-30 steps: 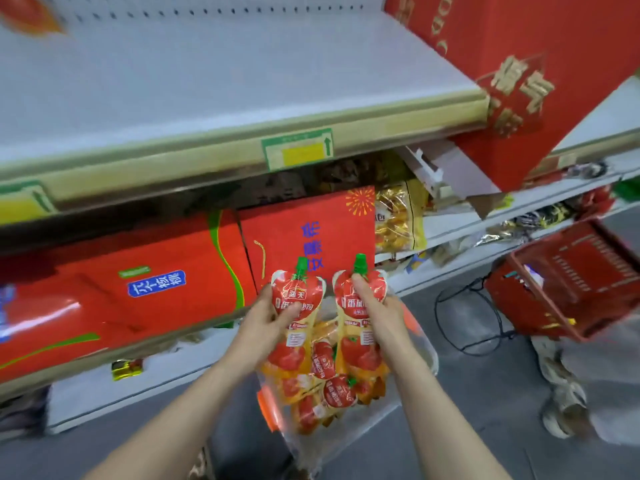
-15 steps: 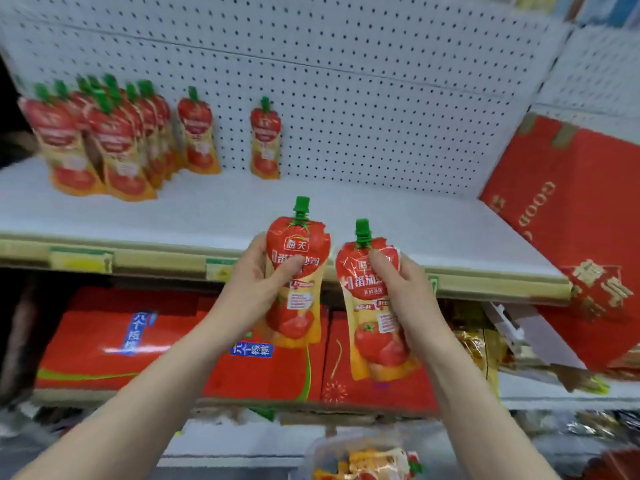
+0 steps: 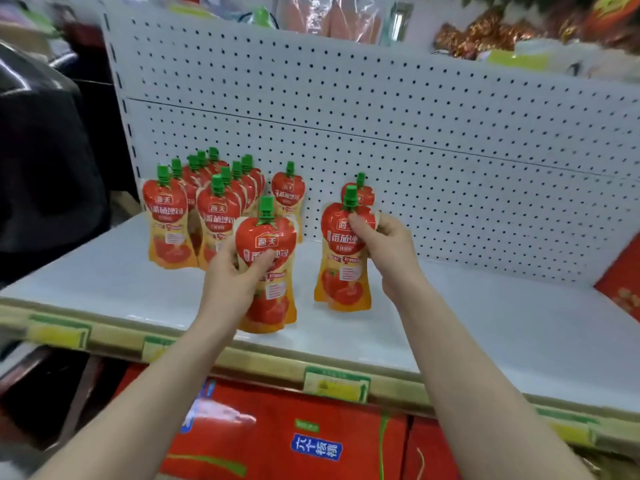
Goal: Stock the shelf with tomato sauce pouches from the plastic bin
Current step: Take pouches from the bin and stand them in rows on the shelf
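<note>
My left hand (image 3: 231, 278) grips a red tomato sauce pouch (image 3: 268, 282) with a green cap, held upright over the front part of the white shelf (image 3: 467, 327). My right hand (image 3: 388, 251) pinches the top of a second pouch (image 3: 341, 271), whose base sits at or just above the shelf surface. Several pouches (image 3: 204, 209) stand in rows at the back left of the shelf. One more pouch (image 3: 288, 195) stands alone against the pegboard, and another (image 3: 363, 194) is partly hidden behind the right-hand pouch. The plastic bin is out of view.
A white pegboard (image 3: 450, 140) backs the shelf. The shelf's front rail carries yellow price tags (image 3: 336, 384). Red cartons (image 3: 294, 441) fill the shelf below. A red box (image 3: 623, 282) stands at the shelf's right end. A dark bulky object (image 3: 45, 150) is at the left.
Both hands have risen from the bin below and moved forward over the shelf with their pouches. The view has lifted and closed in on the shelf.
</note>
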### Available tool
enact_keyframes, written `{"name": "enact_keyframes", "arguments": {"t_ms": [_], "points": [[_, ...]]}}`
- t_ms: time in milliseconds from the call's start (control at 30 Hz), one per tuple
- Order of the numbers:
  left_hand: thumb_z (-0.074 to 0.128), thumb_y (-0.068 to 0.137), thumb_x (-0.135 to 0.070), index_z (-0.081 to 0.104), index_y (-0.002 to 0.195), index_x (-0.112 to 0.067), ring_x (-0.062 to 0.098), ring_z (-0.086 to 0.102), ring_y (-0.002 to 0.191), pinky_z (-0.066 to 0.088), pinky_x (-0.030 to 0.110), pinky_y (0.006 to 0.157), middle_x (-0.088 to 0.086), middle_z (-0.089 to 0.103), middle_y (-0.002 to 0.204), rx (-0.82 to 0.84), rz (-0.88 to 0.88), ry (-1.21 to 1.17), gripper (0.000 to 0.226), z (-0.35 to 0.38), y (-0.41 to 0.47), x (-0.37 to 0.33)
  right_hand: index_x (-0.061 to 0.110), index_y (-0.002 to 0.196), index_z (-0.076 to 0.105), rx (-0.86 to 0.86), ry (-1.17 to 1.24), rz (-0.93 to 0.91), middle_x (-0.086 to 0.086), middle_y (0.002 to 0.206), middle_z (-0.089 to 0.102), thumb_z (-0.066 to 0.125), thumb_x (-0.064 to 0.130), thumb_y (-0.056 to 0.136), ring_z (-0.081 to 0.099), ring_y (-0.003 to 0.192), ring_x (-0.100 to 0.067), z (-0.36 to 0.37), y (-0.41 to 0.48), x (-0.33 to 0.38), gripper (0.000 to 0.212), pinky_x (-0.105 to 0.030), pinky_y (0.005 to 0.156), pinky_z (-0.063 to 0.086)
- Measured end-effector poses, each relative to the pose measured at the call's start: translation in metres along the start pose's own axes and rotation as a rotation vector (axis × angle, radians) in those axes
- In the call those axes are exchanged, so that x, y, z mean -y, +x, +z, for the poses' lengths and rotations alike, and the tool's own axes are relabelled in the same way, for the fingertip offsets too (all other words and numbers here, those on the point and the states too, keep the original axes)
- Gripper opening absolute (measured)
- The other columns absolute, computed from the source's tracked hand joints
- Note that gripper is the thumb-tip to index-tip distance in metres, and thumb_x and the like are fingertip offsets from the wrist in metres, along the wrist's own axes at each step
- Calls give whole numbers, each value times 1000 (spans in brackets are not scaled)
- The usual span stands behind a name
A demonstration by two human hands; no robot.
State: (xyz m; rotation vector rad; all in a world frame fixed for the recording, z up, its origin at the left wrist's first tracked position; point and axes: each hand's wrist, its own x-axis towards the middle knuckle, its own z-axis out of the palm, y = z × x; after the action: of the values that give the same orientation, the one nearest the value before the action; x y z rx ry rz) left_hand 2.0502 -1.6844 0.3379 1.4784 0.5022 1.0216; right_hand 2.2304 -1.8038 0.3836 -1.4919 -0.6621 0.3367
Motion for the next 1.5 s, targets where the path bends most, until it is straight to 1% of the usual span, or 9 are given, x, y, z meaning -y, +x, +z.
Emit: {"name": "enact_keyframes", "arguments": {"t_ms": [200, 300, 400, 533, 867, 1133, 1200, 1367, 1500], "points": [[70, 86, -22, 62, 117, -32, 0, 67, 98, 53, 12, 69, -16, 72, 105, 4, -32, -2, 34, -18, 34, 22, -4, 86, 70, -11, -7, 78, -2, 82, 76, 74, 25, 87, 71, 68, -6, 65, 83, -27, 29, -23, 60, 51], [70, 84, -21, 63, 111, -32, 2, 68, 97, 54, 13, 70, -15, 73, 103, -3, -49, -33, 29, -21, 45, 29, -13, 89, 64, -20, -22, 112, -18, 89, 75, 78, 31, 82, 69, 69, -18, 86, 113, -40, 47, -32, 65, 56], [70, 83, -18, 65, 109, -26, 8, 69, 97, 56, 19, 73, -9, 74, 103, 3, -54, -47, 28, -21, 55, 35, -9, 94, 69, -45, -1, 160, -16, 91, 76, 78, 29, 83, 74, 84, -34, 101, 136, -45, 40, -48, 80, 62], [71, 82, -17, 65, 107, -26, 9, 70, 97, 56, 21, 75, -9, 74, 102, 7, -57, -59, 27, -21, 64, 41, -4, 87, 72, -16, 15, 147, -10, 84, 75, 75, 22, 87, 72, 75, -27, 113, 157, -50, 26, -34, 69, 61], [73, 76, -32, 64, 112, -30, 10, 68, 102, 57, 33, 85, -10, 73, 106, 15, -69, -66, 37, -19, 68, 47, 15, 80, 75, -6, 1, 94, -7, 92, 77, 77, 24, 85, 75, 86, -27, 128, 178, -63, 11, -39, 78, 62], [73, 76, -30, 64, 113, -28, 10, 69, 101, 57, 28, 80, -9, 73, 105, 19, -76, -67, 38, -17, 69, 44, 21, 117, 64, -48, -135, -24, 4, 98, 71, 74, 33, 87, 71, 87, -16, 107, 153, -47, 33, -29, 74, 59], [73, 80, -23, 64, 112, -25, 11, 69, 100, 58, 27, 78, -7, 74, 105, 24, -60, -59, 33, -16, 69, 43, 25, 104, 65, -120, -216, -97, 9, 91, 67, 69, 40, 89, 66, 81, -14, 97, 129, -32, 22, -28, 67, 55], [75, 82, -25, 64, 112, -27, 14, 69, 101, 57, 38, 84, -4, 73, 107, 27, -38, 0, 32, -10, 71, 44, 14, 95, 72, 419, -195, -48, 4, 84, 73, 62, 39, 94, 65, 76, -7, 75, 64, -2, 27, -26, 59, 52], [75, 82, -28, 64, 112, -22, 15, 69, 100, 57, 40, 85, -5, 73, 105, 33, -25, 23, 32, -2, 71, 46, 19, 94, 73, 447, -207, -109, 4, 82, 76, 68, 13, 92, 69, 77, -10, 69, 52, -6, 8, -24, 62, 56]]}}
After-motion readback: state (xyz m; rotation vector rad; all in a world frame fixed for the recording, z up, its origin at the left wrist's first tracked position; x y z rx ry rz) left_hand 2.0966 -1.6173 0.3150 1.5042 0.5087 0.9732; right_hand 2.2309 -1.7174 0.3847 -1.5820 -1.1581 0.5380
